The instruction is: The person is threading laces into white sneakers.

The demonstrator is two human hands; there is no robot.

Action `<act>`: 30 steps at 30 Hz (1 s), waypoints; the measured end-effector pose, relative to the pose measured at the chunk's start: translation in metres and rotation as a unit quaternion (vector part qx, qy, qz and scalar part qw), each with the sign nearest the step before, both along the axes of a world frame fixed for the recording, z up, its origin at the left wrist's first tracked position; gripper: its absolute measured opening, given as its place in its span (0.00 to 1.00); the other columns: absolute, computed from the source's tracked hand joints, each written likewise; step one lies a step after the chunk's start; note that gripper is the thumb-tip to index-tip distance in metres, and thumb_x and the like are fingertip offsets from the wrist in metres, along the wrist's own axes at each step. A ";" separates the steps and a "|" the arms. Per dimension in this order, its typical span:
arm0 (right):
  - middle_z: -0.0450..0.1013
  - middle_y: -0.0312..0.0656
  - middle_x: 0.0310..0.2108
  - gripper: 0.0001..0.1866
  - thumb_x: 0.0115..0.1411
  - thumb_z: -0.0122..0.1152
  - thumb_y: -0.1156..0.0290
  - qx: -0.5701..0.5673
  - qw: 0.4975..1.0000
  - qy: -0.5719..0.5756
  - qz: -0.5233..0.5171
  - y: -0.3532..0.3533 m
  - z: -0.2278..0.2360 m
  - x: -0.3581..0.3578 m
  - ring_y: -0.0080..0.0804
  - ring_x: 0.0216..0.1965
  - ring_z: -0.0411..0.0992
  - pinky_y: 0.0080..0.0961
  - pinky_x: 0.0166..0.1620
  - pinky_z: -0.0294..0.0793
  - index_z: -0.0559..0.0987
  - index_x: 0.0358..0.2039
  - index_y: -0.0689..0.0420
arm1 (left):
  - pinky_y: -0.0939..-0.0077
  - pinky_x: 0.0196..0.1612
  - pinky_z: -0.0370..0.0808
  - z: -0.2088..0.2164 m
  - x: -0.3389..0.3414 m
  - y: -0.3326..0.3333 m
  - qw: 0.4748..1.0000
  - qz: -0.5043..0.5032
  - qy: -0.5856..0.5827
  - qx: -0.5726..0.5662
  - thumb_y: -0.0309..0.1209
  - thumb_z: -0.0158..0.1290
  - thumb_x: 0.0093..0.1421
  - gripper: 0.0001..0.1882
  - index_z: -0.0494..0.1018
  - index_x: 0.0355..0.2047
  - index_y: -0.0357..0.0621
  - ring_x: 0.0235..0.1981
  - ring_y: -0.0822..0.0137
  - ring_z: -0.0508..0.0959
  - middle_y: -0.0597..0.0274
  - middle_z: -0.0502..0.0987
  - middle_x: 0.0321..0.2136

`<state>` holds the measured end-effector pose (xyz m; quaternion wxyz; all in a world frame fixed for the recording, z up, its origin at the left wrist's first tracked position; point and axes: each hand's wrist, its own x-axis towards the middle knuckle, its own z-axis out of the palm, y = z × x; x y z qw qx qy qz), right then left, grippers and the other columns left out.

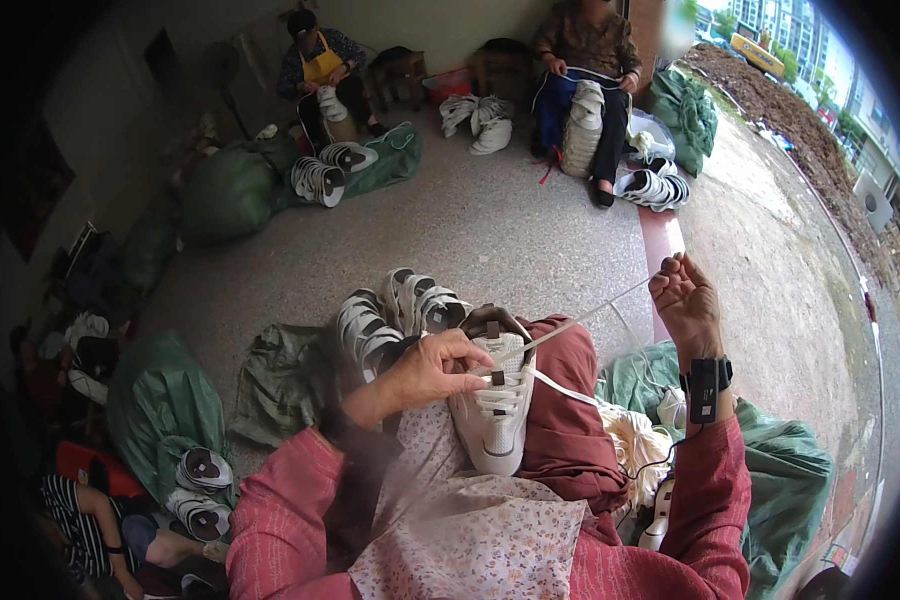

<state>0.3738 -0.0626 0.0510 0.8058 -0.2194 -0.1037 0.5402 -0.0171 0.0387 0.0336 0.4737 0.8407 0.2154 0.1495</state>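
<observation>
Head view: right hand (686,298) grips lace (610,302); parted left hand (425,372) touches shoe (498,441).

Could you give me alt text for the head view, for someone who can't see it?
A person's right hand holds a white shoelace stretched taut from a white sneaker on their lap, the left hand at its laces. More sneakers stand just beyond; farther back, two other people sit with shoes before them.
</observation>
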 end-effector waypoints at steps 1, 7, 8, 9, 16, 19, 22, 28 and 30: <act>0.76 0.41 0.33 0.06 0.67 0.55 0.72 0.000 1.000 -0.011 -0.001 -0.003 0.002 -0.002 0.28 0.32 0.74 0.27 0.40 0.78 0.76 0.39 0.61 | 0.74 0.38 0.71 -0.001 0.003 -0.003 0.998 0.023 -0.036 0.051 0.33 0.68 0.52 0.14 0.82 0.39 0.46 0.30 0.69 0.75 0.68 0.75 0.34; 0.78 0.45 0.47 0.14 0.69 0.54 0.74 -0.074 0.980 -0.184 0.006 -0.015 0.003 -0.043 0.27 0.39 0.79 0.26 0.45 0.82 0.72 0.53 0.62 | 0.68 0.37 0.73 -0.005 0.066 -0.055 0.870 -0.056 -0.109 0.478 0.28 0.55 0.56 0.15 0.78 0.44 0.40 0.36 0.63 0.79 0.60 0.79 0.35; 0.77 0.45 0.49 0.16 0.69 0.54 0.74 -0.058 0.982 -0.179 0.028 -0.017 0.000 -0.042 0.25 0.39 0.79 0.25 0.44 0.83 0.70 0.56 0.62 | 0.68 0.37 0.73 -0.017 0.080 -0.065 0.870 -0.048 -0.110 0.479 0.28 0.55 0.56 0.15 0.78 0.44 0.40 0.36 0.63 0.79 0.60 0.79 0.35; 0.78 0.42 0.47 0.16 0.69 0.54 0.74 -0.075 0.982 -0.168 0.036 -0.017 0.002 -0.046 0.22 0.35 0.78 0.20 0.40 0.82 0.71 0.55 0.62 | 0.68 0.37 0.74 -0.031 0.091 -0.075 0.845 -0.008 -0.025 0.534 0.30 0.53 0.56 0.15 0.77 0.43 0.40 0.36 0.63 0.79 0.60 0.78 0.34; 0.79 0.37 0.39 0.12 0.69 0.55 0.72 -0.109 0.982 -0.141 0.057 -0.032 -0.021 -0.043 0.18 0.30 0.76 0.17 0.35 0.79 0.74 0.52 0.60 | 0.68 0.33 0.75 -0.045 0.097 -0.088 0.870 -0.116 0.098 0.468 0.32 0.52 0.58 0.06 0.76 0.31 0.45 0.34 0.62 0.79 0.64 0.76 0.28; 0.77 0.35 0.35 0.08 0.70 0.53 0.71 -0.132 0.986 -0.100 0.034 -0.034 -0.037 -0.038 0.19 0.29 0.74 0.18 0.34 0.78 0.74 0.47 0.58 | 0.68 0.33 0.77 0.018 0.066 -0.060 0.985 -0.145 -0.018 0.090 0.37 0.49 0.68 0.14 0.77 0.34 0.40 0.29 0.62 0.80 0.58 0.79 0.27; 0.76 0.34 0.32 0.06 0.70 0.53 0.71 -0.133 0.990 -0.052 0.007 -0.038 -0.062 -0.029 0.20 0.28 0.73 0.19 0.33 0.76 0.74 0.44 0.58 | 0.90 0.23 0.67 0.030 0.025 -0.024 0.968 -0.016 -0.158 -0.194 0.40 0.53 0.69 0.14 0.80 0.40 0.44 0.22 0.85 0.72 0.70 0.81 0.31; 0.75 0.33 0.30 0.06 0.69 0.54 0.69 -0.115 0.992 -0.037 -0.040 -0.043 -0.083 -0.025 0.20 0.28 0.72 0.20 0.33 0.75 0.74 0.44 0.56 | 0.85 0.21 0.64 -0.002 -0.053 0.005 0.811 0.220 -0.302 -0.451 0.41 0.52 0.69 0.14 0.78 0.41 0.44 0.23 0.79 0.70 0.63 0.81 0.38; 0.75 0.33 0.29 0.07 0.69 0.55 0.69 -0.201 0.967 -0.122 -0.094 -0.043 -0.070 -0.040 0.21 0.27 0.73 0.20 0.34 0.76 0.74 0.44 0.56 | 0.83 0.21 0.65 -0.024 -0.082 0.007 0.747 0.264 -0.332 -0.511 0.40 0.52 0.69 0.13 0.77 0.43 0.45 0.24 0.77 0.69 0.61 0.80 0.41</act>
